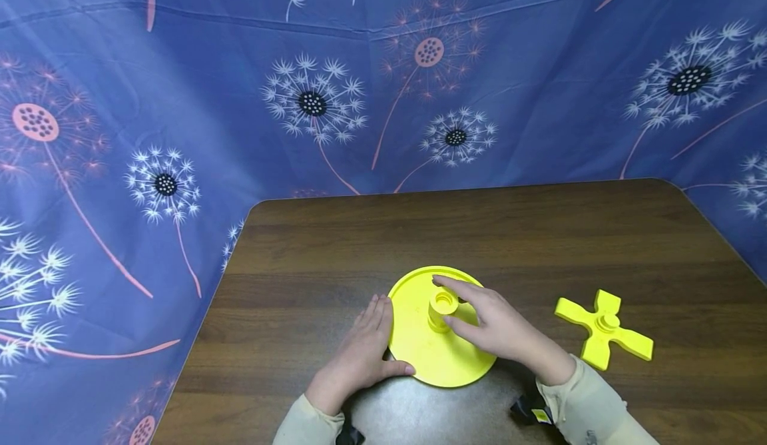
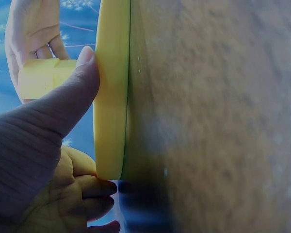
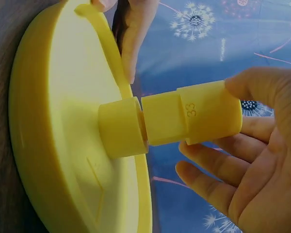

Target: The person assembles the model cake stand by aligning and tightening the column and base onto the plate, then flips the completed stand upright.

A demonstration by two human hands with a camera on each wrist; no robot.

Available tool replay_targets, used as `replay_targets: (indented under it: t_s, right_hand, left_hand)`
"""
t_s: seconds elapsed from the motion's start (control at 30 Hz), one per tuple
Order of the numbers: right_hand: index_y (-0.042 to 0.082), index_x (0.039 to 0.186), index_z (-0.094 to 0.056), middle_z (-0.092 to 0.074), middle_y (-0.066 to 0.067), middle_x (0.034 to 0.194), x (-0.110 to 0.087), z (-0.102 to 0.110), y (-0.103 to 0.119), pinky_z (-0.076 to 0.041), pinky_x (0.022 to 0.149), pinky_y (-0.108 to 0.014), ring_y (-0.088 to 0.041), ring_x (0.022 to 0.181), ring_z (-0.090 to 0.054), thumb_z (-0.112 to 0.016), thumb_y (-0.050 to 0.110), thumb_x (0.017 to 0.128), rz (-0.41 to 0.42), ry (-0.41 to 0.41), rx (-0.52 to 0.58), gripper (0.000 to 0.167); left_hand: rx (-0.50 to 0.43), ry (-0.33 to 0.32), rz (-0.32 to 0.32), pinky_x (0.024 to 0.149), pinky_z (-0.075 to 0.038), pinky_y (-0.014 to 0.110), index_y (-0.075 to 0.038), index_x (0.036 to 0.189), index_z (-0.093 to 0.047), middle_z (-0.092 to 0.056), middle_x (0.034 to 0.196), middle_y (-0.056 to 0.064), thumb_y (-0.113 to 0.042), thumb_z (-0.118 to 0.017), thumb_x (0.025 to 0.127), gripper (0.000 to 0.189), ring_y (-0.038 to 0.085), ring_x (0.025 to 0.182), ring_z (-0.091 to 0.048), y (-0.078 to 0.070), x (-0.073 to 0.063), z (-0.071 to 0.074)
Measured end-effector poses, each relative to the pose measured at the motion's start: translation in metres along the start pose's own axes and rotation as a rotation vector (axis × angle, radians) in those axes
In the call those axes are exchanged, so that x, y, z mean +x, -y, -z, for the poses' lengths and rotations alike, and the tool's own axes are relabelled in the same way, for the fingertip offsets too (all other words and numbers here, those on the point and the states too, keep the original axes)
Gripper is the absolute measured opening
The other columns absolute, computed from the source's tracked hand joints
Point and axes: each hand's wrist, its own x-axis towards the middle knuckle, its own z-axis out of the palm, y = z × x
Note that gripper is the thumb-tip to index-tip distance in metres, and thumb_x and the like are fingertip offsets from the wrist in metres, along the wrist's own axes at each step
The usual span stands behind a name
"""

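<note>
A round yellow plastic base [image 1: 431, 358] with a raised rim lies on the table. My left hand [image 1: 367, 342] holds its left side, fingers along the rim and thumb at the near edge. In the right wrist view, a short socket [image 3: 120, 128] rises from the base. My right hand [image 1: 500, 325] holds a stepped yellow cylinder [image 3: 213, 111] marked 33 between thumb and fingers. Its narrower end is at the socket's mouth, with a thin dark line between them; whether it is inside I cannot tell. The left wrist view shows the left thumb [image 2: 70, 99] over the rim.
A yellow cross-shaped piece [image 1: 606, 328] with four arms and a round central knob lies to the right of the base. The wooden table [image 1: 299, 245] ends at a blue dandelion-print cloth [image 1: 228, 65] behind and at the left.
</note>
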Motion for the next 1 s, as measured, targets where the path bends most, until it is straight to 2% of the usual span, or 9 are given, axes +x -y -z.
replay_targets:
  t_s: [0.23, 0.5, 0.7, 1.0]
  right_hand:
    - [0.010, 0.135, -0.058, -0.060, -0.004, 0.133, 0.000, 0.000, -0.001, -0.050, 0.094, -0.045, -0.024, 0.117, -0.060, -0.074, 0.025, 0.087, -0.051, -0.033, 0.004, 0.052]
    - [0.013, 0.118, -0.066, -0.070, 0.004, 0.109, 0.002, -0.008, 0.000, -0.056, 0.082, -0.038, -0.016, 0.095, -0.068, -0.085, 0.030, 0.075, -0.047, -0.167, -0.075, 0.051]
    - [0.015, 0.107, -0.064, -0.069, 0.008, 0.094, 0.003, -0.013, 0.002, -0.056, 0.075, -0.036, -0.015, 0.086, -0.069, -0.089, 0.033, 0.069, -0.067, -0.226, -0.131, 0.049]
    - [0.014, 0.101, -0.059, -0.068, 0.004, 0.084, 0.002, -0.017, 0.004, -0.053, 0.065, -0.034, -0.018, 0.079, -0.068, -0.089, 0.039, 0.066, -0.106, -0.256, -0.225, 0.052]
  left_hand:
    - [0.019, -0.001, 0.000, 0.114, -0.022, 0.054, 0.007, 0.152, -0.017, -0.018, 0.158, 0.025, -0.059, -0.073, 0.077, 0.115, 0.035, 0.147, -0.015, 0.001, 0.000, 0.000]
    - [0.026, 0.005, 0.000, 0.115, -0.021, 0.054, 0.007, 0.152, -0.017, -0.018, 0.158, 0.025, -0.059, -0.073, 0.077, 0.114, 0.036, 0.147, -0.014, 0.000, 0.000, 0.000]
    - [0.032, 0.008, 0.003, 0.115, -0.021, 0.052, 0.007, 0.152, -0.017, -0.019, 0.158, 0.024, -0.059, -0.073, 0.078, 0.113, 0.036, 0.146, -0.015, 0.000, 0.000, -0.001]
    - [0.025, 0.025, 0.014, 0.115, -0.022, 0.050, 0.007, 0.152, -0.016, -0.018, 0.158, 0.024, -0.059, -0.072, 0.079, 0.113, 0.035, 0.146, -0.016, -0.001, 0.001, -0.001]
